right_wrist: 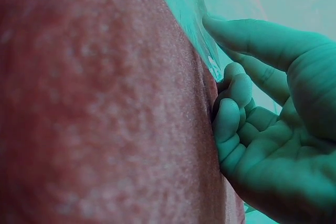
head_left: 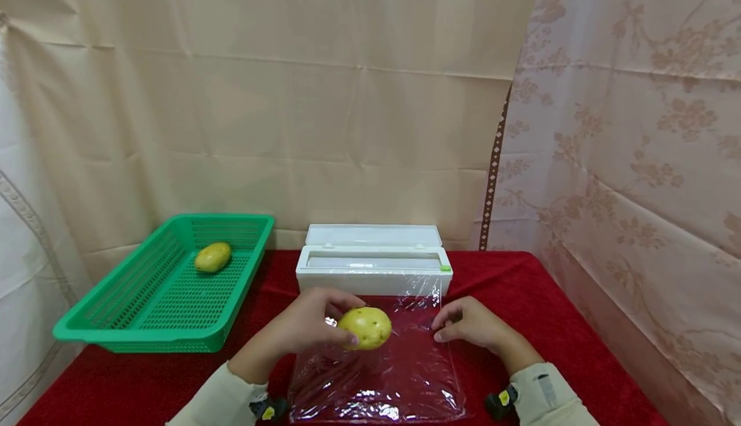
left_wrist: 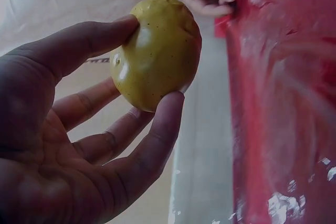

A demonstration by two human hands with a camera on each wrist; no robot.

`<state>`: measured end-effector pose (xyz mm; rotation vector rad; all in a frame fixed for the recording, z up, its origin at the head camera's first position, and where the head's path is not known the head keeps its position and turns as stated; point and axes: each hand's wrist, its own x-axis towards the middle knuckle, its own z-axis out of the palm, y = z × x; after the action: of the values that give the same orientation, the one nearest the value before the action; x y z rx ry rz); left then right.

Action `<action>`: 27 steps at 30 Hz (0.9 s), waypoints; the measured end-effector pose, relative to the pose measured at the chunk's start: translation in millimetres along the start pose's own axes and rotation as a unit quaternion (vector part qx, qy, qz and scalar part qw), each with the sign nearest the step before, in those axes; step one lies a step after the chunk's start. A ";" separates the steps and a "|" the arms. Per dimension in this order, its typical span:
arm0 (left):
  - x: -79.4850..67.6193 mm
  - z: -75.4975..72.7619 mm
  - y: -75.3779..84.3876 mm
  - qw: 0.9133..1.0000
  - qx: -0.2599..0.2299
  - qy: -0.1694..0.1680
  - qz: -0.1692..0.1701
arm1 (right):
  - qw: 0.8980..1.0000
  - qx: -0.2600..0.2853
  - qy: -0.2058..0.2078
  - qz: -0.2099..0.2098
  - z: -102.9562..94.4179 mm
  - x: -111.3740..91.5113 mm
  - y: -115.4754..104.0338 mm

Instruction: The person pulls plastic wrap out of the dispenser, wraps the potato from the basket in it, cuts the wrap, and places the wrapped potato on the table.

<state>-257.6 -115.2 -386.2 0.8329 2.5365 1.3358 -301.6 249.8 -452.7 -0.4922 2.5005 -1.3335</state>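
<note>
A yellow potato [head_left: 365, 328] is pinched between the thumb and fingers of my left hand [head_left: 312, 326], above a sheet of clear cling film [head_left: 399, 374]. The left wrist view shows the potato [left_wrist: 157, 53] held at its sides by the fingertips. The film stretches from a white cling film dispenser [head_left: 373, 281] towards me over the red cloth. My right hand [head_left: 471, 326] is beside the film's right edge, its fingers loosely bent. In the right wrist view, the thumb of the right hand [right_wrist: 278, 114] is close to the film edge, with no grip visible.
At the left stands a green plastic basket [head_left: 217, 342] with another potato [head_left: 213, 257] inside. The dispenser's lid [head_left: 373, 235] is raised at the back. Red cloth [head_left: 521, 284] covers the table, and curtains [head_left: 347, 123] hang behind and to the right.
</note>
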 end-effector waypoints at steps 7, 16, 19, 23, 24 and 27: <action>0.0 15.3 -2.1 0.999 -0.009 -0.035 -0.028 | 1.000 -0.003 0.006 0.020 0.8 0.8 -3.0; 2.3 28.7 -4.4 0.997 0.004 -0.061 -0.046 | 0.999 -0.015 0.014 0.025 0.4 2.2 -1.2; 2.1 32.8 -2.8 0.996 0.001 -0.071 -0.052 | 1.000 -0.014 0.012 0.023 -0.2 1.9 -1.7; 2.2 36.9 -2.6 0.995 0.017 -0.086 -0.051 | 1.000 -0.008 0.011 0.017 -0.3 0.3 -3.7; 2.2 37.7 -3.1 0.995 0.023 -0.090 -0.048 | 1.000 -0.006 0.010 0.015 -0.2 -0.1 -4.2; 2.0 39.9 -4.0 0.994 0.029 -0.096 -0.048 | 1.000 -0.004 0.009 0.009 0.4 -0.2 -3.6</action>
<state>-245.7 -87.5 -412.7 0.7965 2.4428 1.1015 -300.6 247.7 -450.0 -0.4611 2.5187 -1.3281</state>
